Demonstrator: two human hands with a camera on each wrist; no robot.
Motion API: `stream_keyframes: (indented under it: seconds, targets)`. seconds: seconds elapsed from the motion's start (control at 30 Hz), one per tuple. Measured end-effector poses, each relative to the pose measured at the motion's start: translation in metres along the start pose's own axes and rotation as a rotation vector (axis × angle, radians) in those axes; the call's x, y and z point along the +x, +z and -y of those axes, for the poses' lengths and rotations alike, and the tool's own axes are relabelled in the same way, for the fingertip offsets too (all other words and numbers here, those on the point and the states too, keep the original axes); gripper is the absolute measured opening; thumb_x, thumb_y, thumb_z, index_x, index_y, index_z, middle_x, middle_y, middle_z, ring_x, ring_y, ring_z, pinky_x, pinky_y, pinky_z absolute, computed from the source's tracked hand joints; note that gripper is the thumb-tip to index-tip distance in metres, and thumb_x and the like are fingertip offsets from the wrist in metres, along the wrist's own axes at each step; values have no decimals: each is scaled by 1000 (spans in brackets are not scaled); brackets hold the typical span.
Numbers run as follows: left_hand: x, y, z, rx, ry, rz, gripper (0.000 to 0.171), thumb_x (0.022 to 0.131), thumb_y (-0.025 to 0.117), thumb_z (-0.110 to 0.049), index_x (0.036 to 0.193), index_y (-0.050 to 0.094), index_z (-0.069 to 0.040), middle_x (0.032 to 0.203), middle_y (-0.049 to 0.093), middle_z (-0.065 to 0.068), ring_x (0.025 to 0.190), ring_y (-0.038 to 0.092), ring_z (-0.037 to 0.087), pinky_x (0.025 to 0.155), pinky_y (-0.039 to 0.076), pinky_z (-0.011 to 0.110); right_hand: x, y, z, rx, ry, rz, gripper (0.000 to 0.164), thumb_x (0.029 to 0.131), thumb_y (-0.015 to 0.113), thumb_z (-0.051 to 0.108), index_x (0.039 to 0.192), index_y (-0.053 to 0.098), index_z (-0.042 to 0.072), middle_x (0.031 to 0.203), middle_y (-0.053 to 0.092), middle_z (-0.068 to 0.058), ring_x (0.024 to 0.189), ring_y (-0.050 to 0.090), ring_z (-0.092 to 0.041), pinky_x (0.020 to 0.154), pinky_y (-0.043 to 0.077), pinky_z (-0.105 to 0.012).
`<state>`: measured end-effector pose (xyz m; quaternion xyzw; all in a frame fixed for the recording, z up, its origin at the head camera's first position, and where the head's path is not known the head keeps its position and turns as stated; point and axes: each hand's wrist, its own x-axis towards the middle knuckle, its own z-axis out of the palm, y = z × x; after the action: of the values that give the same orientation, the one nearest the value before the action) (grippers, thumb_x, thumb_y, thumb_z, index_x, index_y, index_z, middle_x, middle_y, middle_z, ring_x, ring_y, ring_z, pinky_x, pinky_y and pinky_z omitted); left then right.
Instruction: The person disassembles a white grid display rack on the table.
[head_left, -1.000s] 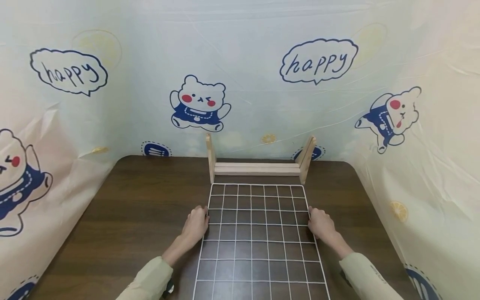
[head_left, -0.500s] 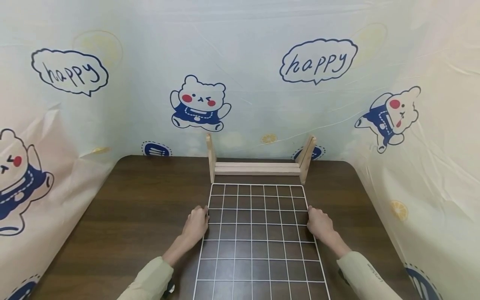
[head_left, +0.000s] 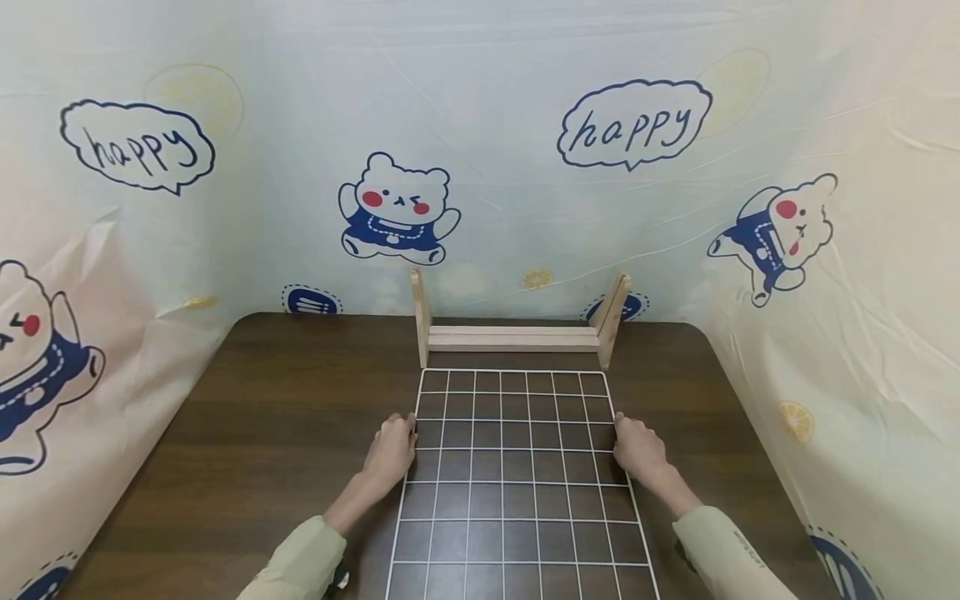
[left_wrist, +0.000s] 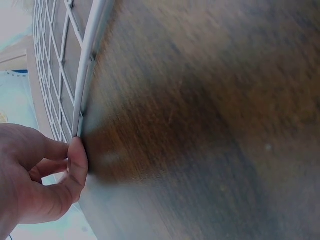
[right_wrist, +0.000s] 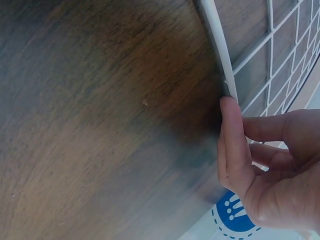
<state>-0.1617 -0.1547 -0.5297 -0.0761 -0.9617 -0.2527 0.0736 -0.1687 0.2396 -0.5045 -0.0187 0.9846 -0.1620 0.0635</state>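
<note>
A white wire grid panel (head_left: 502,449) lies along the brown table, its near end cut off by the bottom of the head view. My left hand (head_left: 391,450) pinches the panel's left edge wire; in the left wrist view the thumb and fingers of that hand (left_wrist: 45,175) close on the thick outer wire. On the opposite side my right hand (head_left: 641,450) pinches the right edge wire, and the right wrist view shows its fingers (right_wrist: 232,145) curled against that wire. Just beyond the far edge of the panel stands a pale wooden frame (head_left: 513,337) with two upright side pieces.
The dark brown wooden table (head_left: 285,400) extends on both sides of the panel. Behind and beside it hangs a light printed curtain (head_left: 510,208) with cartoon bears and "happy" bubbles. The table's back edge runs close behind the wooden frame.
</note>
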Motion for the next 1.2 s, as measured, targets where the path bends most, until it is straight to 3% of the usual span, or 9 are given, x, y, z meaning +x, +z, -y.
stream_keyframes:
  seconds: [0.2, 0.4, 0.7, 1.2]
  targets:
    - [-1, 0, -2, 19, 3, -22, 30, 82, 68, 6, 112, 65, 11, 83, 58, 19, 71, 64, 45, 53, 55, 50, 1, 1, -1, 1, -4, -10, 20, 80, 52, -9, 99, 57, -5, 84, 64, -26, 68, 63, -44, 45, 48, -49]
    - [-4, 0, -5, 95, 38, -40, 32, 83, 67, 5, 113, 62, 12, 84, 56, 21, 66, 64, 44, 47, 54, 49, 1, 0, 0, 13, 4, 18, 17, 79, 51, -10, 95, 54, -3, 80, 63, -25, 60, 61, -36, 44, 48, -44]
    - [-5, 2, -3, 72, 11, -28, 38, 77, 62, 6, 115, 62, 12, 86, 57, 23, 68, 63, 45, 51, 54, 51, -3, -1, 4, 53, 37, 97, 28, 79, 51, -10, 107, 50, -9, 90, 62, -33, 43, 56, -23, 40, 48, -36]
    - [-4, 3, -5, 34, -44, -10, 42, 73, 60, 4, 114, 63, 11, 84, 55, 23, 68, 63, 46, 50, 52, 52, -3, 3, -2, 26, 23, 91, 51, 87, 44, -6, 138, 37, -13, 112, 57, -36, 31, 50, -13, 49, 53, -40]
